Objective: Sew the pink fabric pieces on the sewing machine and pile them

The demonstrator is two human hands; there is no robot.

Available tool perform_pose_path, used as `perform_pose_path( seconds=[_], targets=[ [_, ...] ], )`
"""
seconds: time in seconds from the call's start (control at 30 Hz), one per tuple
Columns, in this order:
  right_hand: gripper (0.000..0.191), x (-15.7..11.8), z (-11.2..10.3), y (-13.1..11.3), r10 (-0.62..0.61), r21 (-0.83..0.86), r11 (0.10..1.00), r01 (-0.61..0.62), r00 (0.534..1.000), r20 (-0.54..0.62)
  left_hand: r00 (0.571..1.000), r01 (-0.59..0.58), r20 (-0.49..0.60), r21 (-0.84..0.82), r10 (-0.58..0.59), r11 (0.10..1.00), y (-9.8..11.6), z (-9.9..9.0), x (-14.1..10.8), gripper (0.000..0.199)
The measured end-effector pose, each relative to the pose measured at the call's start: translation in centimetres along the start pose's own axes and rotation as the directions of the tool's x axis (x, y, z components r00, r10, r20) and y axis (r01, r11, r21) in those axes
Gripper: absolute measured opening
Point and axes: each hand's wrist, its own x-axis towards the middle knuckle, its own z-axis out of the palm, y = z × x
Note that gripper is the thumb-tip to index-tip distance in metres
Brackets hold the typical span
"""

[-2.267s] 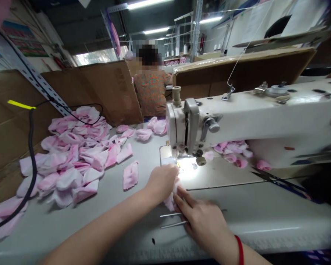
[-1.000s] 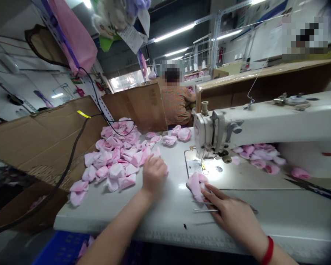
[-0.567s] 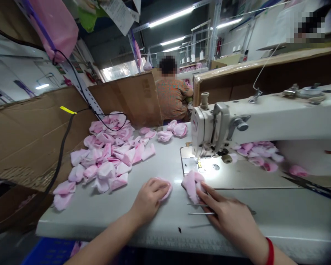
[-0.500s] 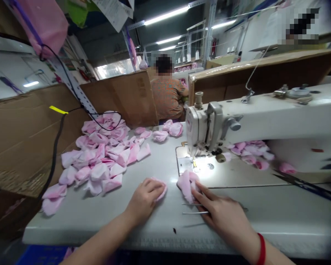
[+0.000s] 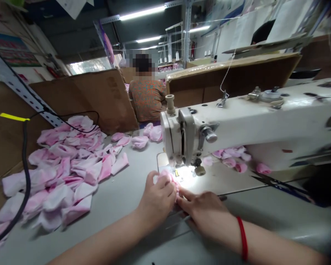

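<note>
Grey and smooth, the tabletop (image 5: 136, 165) spreads under everything. Over its right side stretches the sewing machine (image 5: 251, 123), glossy off-white metal with a rounded arm, knurled knobs and a bright lamp glow below its head. Behind stand brown cardboard panels (image 5: 85, 97), flat, creased and matt, and past them sits a person (image 5: 147, 99) in an orange patterned top, seen from the back. On the left lies a loose heap of pink-and-white fabric pieces (image 5: 67, 162), soft, crumpled and pouch-like, crossed at its edge by a thick black cable (image 5: 27, 169).

The two hands are close together just in front of the machine's lit plate. The left hand (image 5: 157, 198) has its fingers closed on a pink piece (image 5: 170, 178), fuzzy and bunched, which lies at the plate just left of the presser foot (image 5: 177, 172). The right hand (image 5: 209, 213) lies low with its fingertips at the piece's right edge; whether they pinch it cannot be told. Thin metal prongs (image 5: 178, 223), blurred, stick out beneath that hand. Dark, slim-bladed scissors (image 5: 284, 187) rest farther right. Around the right wrist runs a narrow red band (image 5: 242, 237).
</note>
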Motion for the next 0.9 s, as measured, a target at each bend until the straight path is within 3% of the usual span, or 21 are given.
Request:
perform_pose_path(
  seconds=[0.1, 0.2, 0.37, 0.53, 0.7, 0.9],
  targets=[
    [0.022, 1.2, -0.2, 1.9, -0.109, -0.026, 0.994, 0.108, 0.994, -0.012, 0.998, -0.067, 0.019, 0.015, 0.067, 0.998, -1.2, 0.0, 0.6, 0.024],
    [0.019, 1.9, 0.2, 3.0, -0.182, -0.013, 0.983, 0.182, 0.979, -0.096, 0.997, -0.074, -0.006, 0.012, 0.074, 0.997, -1.9, 0.6, 0.6, 0.024],
    [0.014, 1.6, 0.9, 3.2, -0.144, 0.11, 0.982, 0.153, 0.986, -0.083, 1.0, -0.013, -0.014, -0.013, 0.013, 1.0, -1.8, 0.6, 0.2, 0.021],
    [0.013, 1.4, 1.3, 3.5, -0.165, 0.112, 0.978, 0.174, 0.983, -0.086, 0.994, -0.108, -0.02, 0.02, 0.108, 0.994, -1.4, -0.1, 0.8, 0.024],
    [0.014, 1.5, 1.1, 3.6, -0.16, 0.113, 0.979, 0.167, 0.985, -0.069, 0.998, -0.068, -0.006, 0.021, 0.068, 0.997, -1.4, 0.5, 0.9, 0.024],
    [0.011, 1.4, 1.0, 3.8, -0.147, 0.103, 0.983, 0.149, 0.989, -0.032, 0.991, -0.133, 0.015, -0.021, 0.134, 0.991, -1.7, 0.4, 1.2, 0.022]
  ],
)
